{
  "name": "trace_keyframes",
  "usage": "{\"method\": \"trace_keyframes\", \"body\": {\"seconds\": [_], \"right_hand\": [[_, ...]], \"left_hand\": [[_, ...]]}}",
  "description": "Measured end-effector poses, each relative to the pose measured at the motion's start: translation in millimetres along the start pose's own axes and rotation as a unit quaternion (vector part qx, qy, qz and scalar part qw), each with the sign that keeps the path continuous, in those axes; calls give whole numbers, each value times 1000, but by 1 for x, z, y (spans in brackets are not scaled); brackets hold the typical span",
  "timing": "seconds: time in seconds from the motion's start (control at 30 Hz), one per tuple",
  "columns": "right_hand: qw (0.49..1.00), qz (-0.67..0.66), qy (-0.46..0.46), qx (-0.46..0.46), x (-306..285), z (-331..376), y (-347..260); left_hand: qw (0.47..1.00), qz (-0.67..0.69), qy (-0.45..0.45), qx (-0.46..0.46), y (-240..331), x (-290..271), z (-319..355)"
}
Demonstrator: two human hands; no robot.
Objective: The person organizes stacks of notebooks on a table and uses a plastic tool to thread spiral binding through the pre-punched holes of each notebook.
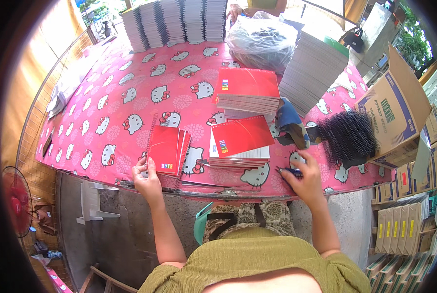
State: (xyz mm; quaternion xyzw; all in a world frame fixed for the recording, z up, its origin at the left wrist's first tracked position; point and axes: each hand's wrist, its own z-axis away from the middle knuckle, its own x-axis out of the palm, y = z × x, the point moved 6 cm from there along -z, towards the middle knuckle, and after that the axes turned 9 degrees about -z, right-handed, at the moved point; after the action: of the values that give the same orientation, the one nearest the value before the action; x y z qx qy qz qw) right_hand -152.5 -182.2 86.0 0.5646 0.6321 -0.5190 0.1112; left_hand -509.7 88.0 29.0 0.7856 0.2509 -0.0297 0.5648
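Fingers at the desk's near edge: notebook and pen.
Left hand (146, 177) fingers grip the lower edge of a small red spiral notebook (167, 149); right hand (304, 177) fingers close on a dark pen (289, 171). Between them, a red-covered notebook stack (240, 146) lies on the desk (125, 97).

Bound notebooks (168, 149) at counter (111, 105) front left, cover stack (240, 144) centre, spiral coils (348, 136) right, paper stacks (177, 22) behind
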Motion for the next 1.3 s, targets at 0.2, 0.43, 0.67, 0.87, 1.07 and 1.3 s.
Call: {"method": "trace_keyframes", "body": {"seconds": [0.2,0.43,0.67,0.87,1.07,1.3], "right_hand": [[973,-165,53,150,24,-95,-6],[874,-404,-88,256,53,-74,10],[894,-347,-91,270,63,-65,18],[859,-501,51,89,-1,-77,-45],[869,-488,-20,86,38,-79,-53],[832,-549,-15,72,55,-75,-62]], "left_hand": [[985,158,-1,61,74,-9,-23],[937,-117,-103,313,152,-12,-70],[765,-409,-322,378,46,94,-45],[897,179,-375,149,151,63,3],[891,192,-320,259,189,85,64],[902,74,-309,291,197,85,74]]}}
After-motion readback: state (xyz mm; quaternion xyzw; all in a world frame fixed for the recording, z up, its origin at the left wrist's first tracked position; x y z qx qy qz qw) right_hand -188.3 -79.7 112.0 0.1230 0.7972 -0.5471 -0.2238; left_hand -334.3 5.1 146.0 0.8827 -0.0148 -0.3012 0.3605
